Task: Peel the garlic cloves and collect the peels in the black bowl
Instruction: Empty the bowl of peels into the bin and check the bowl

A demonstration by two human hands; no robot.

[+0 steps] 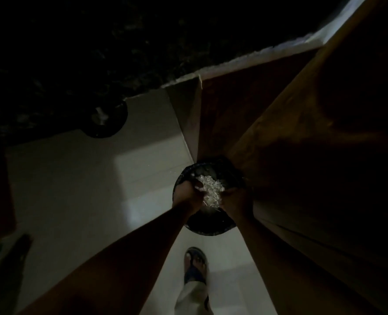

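The scene is very dim. A clump of white garlic peels (211,192) sits between my two hands, above a round black container (211,226) that stands low by the floor against the wooden cabinet. My left hand (187,194) curls its fingers round the left side of the clump. My right hand (235,198) closes on the right side. A black bowl (107,123) with something pale in it sits at the edge of the dark counter, at upper left. No separate garlic cloves can be made out.
A dark speckled counter (74,53) fills the top left. A brown wooden cabinet front (279,133) runs down the right. Pale floor tiles (74,189) lie below, with my sandalled foot (195,267) on them. A dark object (11,264) leans at lower left.
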